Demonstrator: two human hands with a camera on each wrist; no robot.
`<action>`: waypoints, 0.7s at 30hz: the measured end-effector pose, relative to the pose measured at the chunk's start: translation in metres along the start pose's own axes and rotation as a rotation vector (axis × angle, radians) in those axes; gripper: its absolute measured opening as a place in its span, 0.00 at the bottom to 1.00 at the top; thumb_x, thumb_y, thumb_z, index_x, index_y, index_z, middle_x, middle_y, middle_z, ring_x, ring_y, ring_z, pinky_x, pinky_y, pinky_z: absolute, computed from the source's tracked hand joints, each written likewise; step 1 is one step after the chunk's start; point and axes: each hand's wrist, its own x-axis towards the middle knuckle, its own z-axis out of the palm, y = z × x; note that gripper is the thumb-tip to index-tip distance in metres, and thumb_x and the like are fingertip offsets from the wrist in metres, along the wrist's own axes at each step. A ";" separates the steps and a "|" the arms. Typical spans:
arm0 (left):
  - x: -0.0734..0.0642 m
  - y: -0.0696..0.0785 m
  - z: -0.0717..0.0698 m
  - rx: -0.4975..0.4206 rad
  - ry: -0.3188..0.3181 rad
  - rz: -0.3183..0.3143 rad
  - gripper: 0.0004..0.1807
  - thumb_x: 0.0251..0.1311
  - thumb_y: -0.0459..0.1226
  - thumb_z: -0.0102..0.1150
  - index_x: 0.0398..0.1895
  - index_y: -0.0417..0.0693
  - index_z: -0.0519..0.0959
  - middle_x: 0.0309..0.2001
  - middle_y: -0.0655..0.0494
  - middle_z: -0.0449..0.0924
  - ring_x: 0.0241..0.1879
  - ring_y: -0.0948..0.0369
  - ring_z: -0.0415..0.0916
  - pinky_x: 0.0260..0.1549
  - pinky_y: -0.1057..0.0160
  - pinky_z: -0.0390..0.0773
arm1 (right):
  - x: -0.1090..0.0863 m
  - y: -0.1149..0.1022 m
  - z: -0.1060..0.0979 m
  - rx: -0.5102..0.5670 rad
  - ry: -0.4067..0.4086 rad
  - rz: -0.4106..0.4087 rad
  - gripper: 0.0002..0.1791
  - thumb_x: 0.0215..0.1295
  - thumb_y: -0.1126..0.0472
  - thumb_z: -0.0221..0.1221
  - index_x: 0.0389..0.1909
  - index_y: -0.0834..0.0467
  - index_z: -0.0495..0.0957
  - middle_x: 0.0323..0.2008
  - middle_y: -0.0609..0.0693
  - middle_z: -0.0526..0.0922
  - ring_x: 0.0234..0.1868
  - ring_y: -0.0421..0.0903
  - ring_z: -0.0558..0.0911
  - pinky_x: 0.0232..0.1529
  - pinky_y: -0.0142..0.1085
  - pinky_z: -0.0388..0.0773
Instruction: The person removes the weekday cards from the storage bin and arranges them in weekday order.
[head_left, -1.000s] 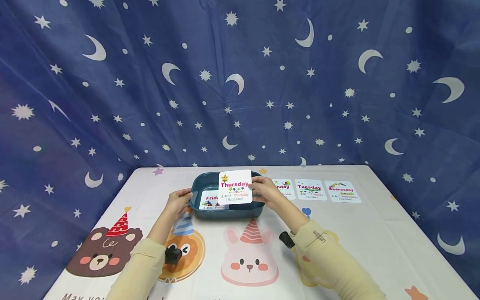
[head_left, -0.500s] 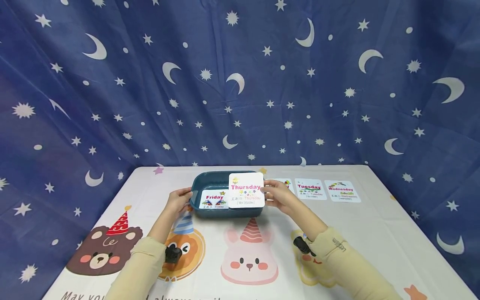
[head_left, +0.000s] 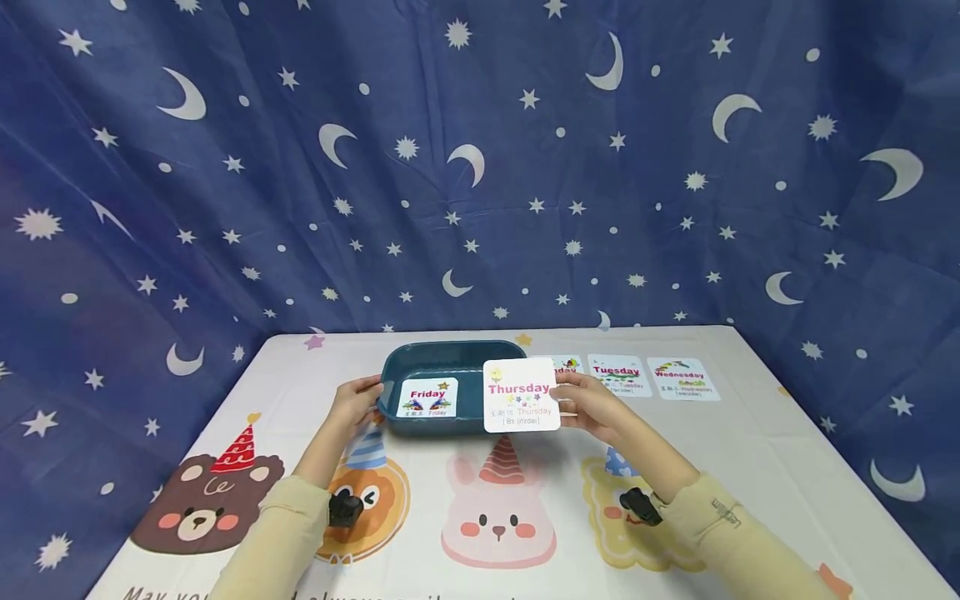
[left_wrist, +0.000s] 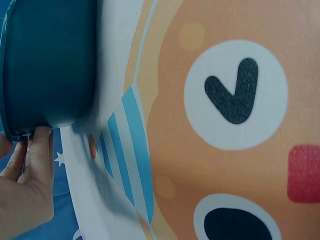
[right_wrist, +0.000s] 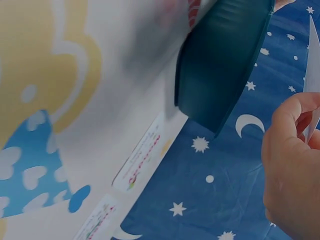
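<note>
Thursday card [head_left: 522,395]: one, white, nearly square, just right of centre in the frame; held up off the table [head_left: 780,475], print facing me. Lies directly left of my right hand [head_left: 592,407], which pinches it by the right edge; that hand is the nearer, the other well apart.

Bin [head_left: 450,427]: one, dark teal, mid-frame, long axis running left to right. Thursday card overlaps its right end in the head view. My left hand [head_left: 355,405] grips its left end at the rim.

Friday card [head_left: 427,398]: one, inside the bin, lower left part of it, print facing me.

Half-hidden card [head_left: 567,364]: one, on the table behind Thursday card and my right hand, lettering partly covered.

Tuesday card [head_left: 619,375], Wednesday card [head_left: 684,379]: one each, face up, continuing that row rightward, to the upper right of my right hand.
</note>
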 end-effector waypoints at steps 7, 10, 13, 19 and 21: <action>0.001 -0.005 -0.003 -0.003 0.020 0.002 0.24 0.69 0.35 0.47 0.66 0.37 0.64 0.63 0.36 0.67 0.57 0.49 0.71 0.50 0.59 0.79 | -0.010 0.007 -0.016 0.003 -0.027 -0.005 0.16 0.67 0.66 0.50 0.53 0.65 0.63 0.34 0.45 0.81 0.32 0.40 0.83 0.36 0.33 0.83; 0.005 -0.008 -0.006 -0.029 0.005 0.038 0.23 0.67 0.36 0.51 0.63 0.37 0.68 0.58 0.38 0.73 0.50 0.54 0.76 0.44 0.62 0.81 | -0.013 0.010 -0.024 0.002 -0.017 -0.003 0.15 0.67 0.66 0.50 0.52 0.66 0.64 0.33 0.45 0.82 0.32 0.40 0.83 0.35 0.32 0.83; 0.006 -0.007 -0.005 -0.034 0.006 0.053 0.23 0.67 0.35 0.51 0.63 0.36 0.68 0.58 0.37 0.73 0.47 0.57 0.77 0.40 0.66 0.81 | -0.016 0.015 -0.032 -0.018 -0.007 0.009 0.15 0.67 0.66 0.50 0.52 0.66 0.64 0.32 0.44 0.82 0.31 0.39 0.83 0.34 0.31 0.82; -0.001 -0.001 0.001 0.009 0.030 0.026 0.23 0.69 0.33 0.45 0.65 0.34 0.63 0.63 0.34 0.66 0.52 0.54 0.74 0.30 0.75 0.77 | -0.023 0.025 -0.047 -0.076 0.017 0.034 0.17 0.66 0.66 0.50 0.53 0.68 0.62 0.32 0.43 0.82 0.31 0.38 0.81 0.33 0.31 0.81; -0.002 0.000 0.001 0.010 0.029 0.017 0.24 0.69 0.34 0.45 0.66 0.34 0.63 0.64 0.34 0.65 0.54 0.52 0.73 0.30 0.76 0.76 | -0.025 0.029 -0.052 -0.093 0.024 0.036 0.19 0.66 0.65 0.51 0.54 0.69 0.62 0.32 0.44 0.81 0.31 0.39 0.80 0.33 0.31 0.81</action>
